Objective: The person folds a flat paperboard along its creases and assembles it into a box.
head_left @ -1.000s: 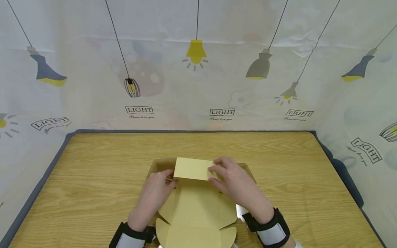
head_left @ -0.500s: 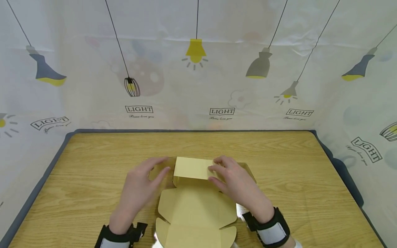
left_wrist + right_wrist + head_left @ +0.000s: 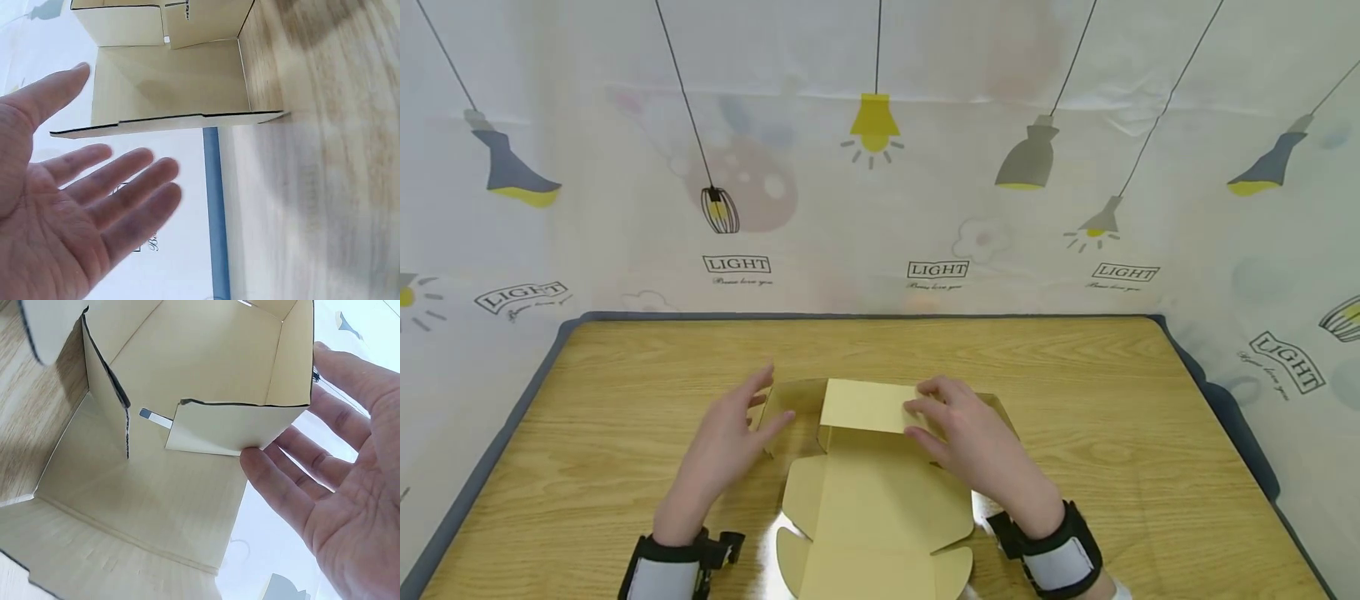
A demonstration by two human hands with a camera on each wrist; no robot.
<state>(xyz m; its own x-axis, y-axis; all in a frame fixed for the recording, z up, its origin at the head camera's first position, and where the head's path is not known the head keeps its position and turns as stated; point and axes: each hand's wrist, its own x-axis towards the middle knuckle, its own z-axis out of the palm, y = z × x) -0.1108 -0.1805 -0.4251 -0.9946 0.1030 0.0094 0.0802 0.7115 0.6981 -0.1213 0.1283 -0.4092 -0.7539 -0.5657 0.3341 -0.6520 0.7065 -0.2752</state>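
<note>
A partly folded cardboard box (image 3: pixel 880 500), pale yellow inside, lies with its notched flaps spread toward the front. At its far end a folded panel (image 3: pixel 865 407) stands raised. My right hand (image 3: pixel 973 442) holds the right end of this panel, with thumb and fingertips on the board in the right wrist view. To the left a side flap (image 3: pixel 801 396) stands out from the end wall. My left hand (image 3: pixel 726 433) hovers beside that flap, fingers apart and relaxed. In the left wrist view the left palm (image 3: pixel 56 231) shows bare, and the flap (image 3: pixel 169 78) is in front of the fingers.
The wooden table (image 3: pixel 625 375) spreads around the box. Behind it and at both sides hangs a white cloth (image 3: pixel 820 208) printed with lamps. Something shiny (image 3: pixel 771 558) shows under the box's left edge. Dark straps are on both wrists.
My left hand has let go of the box's left corner and moved left, its fingers spreading. The left side flap is now uncovered. My right hand has stayed on the raised panel.
</note>
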